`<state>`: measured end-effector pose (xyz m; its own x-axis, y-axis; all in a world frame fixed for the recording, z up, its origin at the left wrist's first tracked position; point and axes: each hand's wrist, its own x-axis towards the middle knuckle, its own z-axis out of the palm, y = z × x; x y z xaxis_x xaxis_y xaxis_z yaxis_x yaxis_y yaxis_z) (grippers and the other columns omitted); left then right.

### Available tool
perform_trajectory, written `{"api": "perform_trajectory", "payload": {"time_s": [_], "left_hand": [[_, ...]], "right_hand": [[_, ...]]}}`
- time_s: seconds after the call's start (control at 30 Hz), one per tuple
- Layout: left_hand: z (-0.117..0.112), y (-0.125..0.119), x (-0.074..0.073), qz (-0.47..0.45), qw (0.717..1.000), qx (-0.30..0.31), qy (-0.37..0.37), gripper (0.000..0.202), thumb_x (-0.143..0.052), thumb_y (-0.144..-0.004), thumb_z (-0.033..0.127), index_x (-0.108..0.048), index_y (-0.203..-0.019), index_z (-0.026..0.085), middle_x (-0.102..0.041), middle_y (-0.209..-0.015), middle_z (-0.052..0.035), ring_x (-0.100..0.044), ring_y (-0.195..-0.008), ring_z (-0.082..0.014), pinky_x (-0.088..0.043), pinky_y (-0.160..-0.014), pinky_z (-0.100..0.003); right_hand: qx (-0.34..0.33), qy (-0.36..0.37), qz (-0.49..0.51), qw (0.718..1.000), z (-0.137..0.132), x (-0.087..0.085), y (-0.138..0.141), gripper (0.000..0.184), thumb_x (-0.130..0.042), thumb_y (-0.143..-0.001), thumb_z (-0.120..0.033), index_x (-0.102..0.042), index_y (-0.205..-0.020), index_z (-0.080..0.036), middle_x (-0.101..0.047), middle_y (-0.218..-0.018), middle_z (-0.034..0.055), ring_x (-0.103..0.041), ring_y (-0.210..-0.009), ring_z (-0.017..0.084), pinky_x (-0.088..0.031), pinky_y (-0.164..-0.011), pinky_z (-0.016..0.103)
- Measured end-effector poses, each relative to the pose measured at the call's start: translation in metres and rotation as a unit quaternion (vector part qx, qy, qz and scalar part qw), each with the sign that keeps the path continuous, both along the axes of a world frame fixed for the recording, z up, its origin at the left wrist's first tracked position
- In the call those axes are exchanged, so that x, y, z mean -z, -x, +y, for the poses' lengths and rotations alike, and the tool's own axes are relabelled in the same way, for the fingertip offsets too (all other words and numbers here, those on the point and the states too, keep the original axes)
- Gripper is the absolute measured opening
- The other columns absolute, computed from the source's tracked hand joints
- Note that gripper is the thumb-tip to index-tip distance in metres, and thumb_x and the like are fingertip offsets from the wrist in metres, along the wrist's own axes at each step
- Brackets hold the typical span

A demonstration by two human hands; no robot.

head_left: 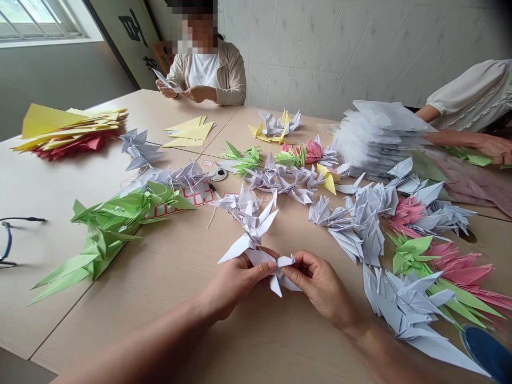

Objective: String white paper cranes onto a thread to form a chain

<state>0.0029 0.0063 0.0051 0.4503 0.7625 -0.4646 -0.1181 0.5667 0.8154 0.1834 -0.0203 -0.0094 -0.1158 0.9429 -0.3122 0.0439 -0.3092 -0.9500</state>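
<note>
Though behind held crane (277, 282), black characters (133, 26)

Left grip (248, 271), right grip (318, 277), both pinched

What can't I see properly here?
Head view:
Left hand: some fingers hidden behind the white folded-paper crane.
Blue-and-black spectacles: cut off by the left edge.
Round dark-blue object: cut off by the bottom right corner.
Small white label with red print: writing too small.
</note>
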Motion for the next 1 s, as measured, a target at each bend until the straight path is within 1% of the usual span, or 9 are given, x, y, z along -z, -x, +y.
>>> {"api": "perform_trajectory", "payload": {"time_s": [0.17,0.27,0.33,0.43,0.5,0.6,0.7,0.83,1.0], "left_hand": [[0.0,0.004,0.001,0.015,1.0,-0.016,0.013,0.044,-0.076,-0.076,0.043,-0.066,-0.111,0.019,-0.07,-0.099,-0.0062,-0.063,-0.094,-0.0236,-0.048,-0.087,-0.036],[0.0,0.006,0.004,-0.025,0.999,-0.017,0.021,0.057,-0.078,-0.075,0.038,-0.057,-0.126,0.022,-0.069,-0.106,-0.0072,-0.063,-0.1,-0.0247,-0.047,-0.093,-0.039],[0.001,0.007,0.005,-0.072,0.997,-0.015,0.032,0.058,-0.08,-0.074,0.036,-0.058,-0.125,0.02,-0.067,-0.111,-0.0093,-0.062,-0.103,-0.0262,-0.045,-0.094,-0.041],[0.003,0.009,0.005,-0.112,0.992,-0.006,0.058,0.05,-0.081,-0.072,0.037,-0.066,-0.114,0.014,-0.067,-0.111,-0.0131,-0.061,-0.105,-0.0283,-0.044,-0.096,-0.041],[0.004,0.011,0.004,-0.147,0.986,-0.022,0.074,0.054,-0.085,-0.068,0.033,-0.066,-0.116,0.017,-0.067,-0.114,-0.012,-0.059,-0.11,-0.0283,-0.043,-0.098,-0.041],[0.007,0.013,0.003,-0.235,0.967,-0.055,0.079,0.067,-0.086,-0.067,0.034,-0.058,-0.127,0.026,-0.063,-0.124,-0.0075,-0.057,-0.115,-0.0256,-0.04,-0.102,-0.041],[0.011,0.014,0.003,-0.278,0.951,-0.069,0.117,0.059,-0.074,-0.077,0.051,-0.057,-0.124,0.021,-0.065,-0.113,-0.0088,-0.063,-0.101,-0.0222,-0.044,-0.097,-0.038],[0.013,0.012,-0.002,-0.277,0.943,-0.059,0.173,0.047,-0.052,-0.09,0.057,-0.054,-0.111,0.016,-0.068,-0.097,-0.0116,-0.067,-0.081,-0.0216,-0.049,-0.079,-0.034],[0.013,0.011,-0.013,-0.204,0.958,-0.125,0.157,0.042,-0.045,-0.094,0.051,-0.046,-0.118,0.017,-0.066,-0.101,-0.014,-0.067,-0.09,-0.0235,-0.049,-0.085,-0.036]], "right_hand": [[0.001,0.041,0.031,0.999,0.005,-0.005,-0.01,0.031,-0.076,-0.074,-0.044,-0.066,-0.084,-0.016,-0.067,-0.078,0.0005,-0.059,-0.073,0.014,-0.046,-0.067,0.025],[-0.006,0.071,0.059,0.996,0.009,-0.009,-0.019,0.035,-0.078,-0.072,-0.045,-0.068,-0.09,-0.017,-0.068,-0.08,0.0014,-0.06,-0.07,0.014,-0.046,-0.064,0.024],[-0.021,0.089,0.075,0.993,0.01,-0.012,-0.024,0.038,-0.079,-0.07,-0.044,-0.069,-0.093,-0.016,-0.069,-0.08,0.0016,-0.059,-0.066,0.012,-0.044,-0.059,0.022],[-0.056,0.109,0.091,0.988,0.01,-0.017,-0.032,0.036,-0.081,-0.068,-0.041,-0.072,-0.092,-0.015,-0.07,-0.08,0.0027,-0.059,-0.064,0.012,-0.042,-0.057,0.021],[-0.086,0.124,0.09,0.985,0.009,-0.02,-0.037,0.034,-0.083,-0.066,-0.038,-0.074,-0.09,-0.015,-0.07,-0.078,0.0029,-0.061,-0.065,0.012,-0.043,-0.06,0.022],[-0.13,0.122,0.066,0.982,0.005,-0.025,-0.044,0.029,-0.083,-0.067,-0.037,-0.076,-0.088,-0.018,-0.07,-0.074,0.0015,-0.06,-0.065,0.011,-0.043,-0.059,0.02],[-0.164,0.101,0.03,0.981,0.0,-0.03,-0.046,0.026,-0.08,-0.07,-0.036,-0.077,-0.09,-0.019,-0.071,-0.076,0.002,-0.061,-0.067,0.012,-0.043,-0.06,0.021],[-0.233,0.079,-0.053,0.968,-0.008,-0.039,-0.04,0.027,-0.074,-0.076,-0.037,-0.077,-0.096,-0.018,-0.071,-0.078,0.0042,-0.061,-0.069,0.015,-0.044,-0.061,0.023],[-0.316,0.055,-0.173,0.931,-0.016,-0.05,-0.025,0.026,-0.066,-0.082,-0.028,-0.077,-0.102,-0.017,-0.074,-0.087,0.0054,-0.063,-0.076,0.016,-0.044,-0.065,0.022]]}}
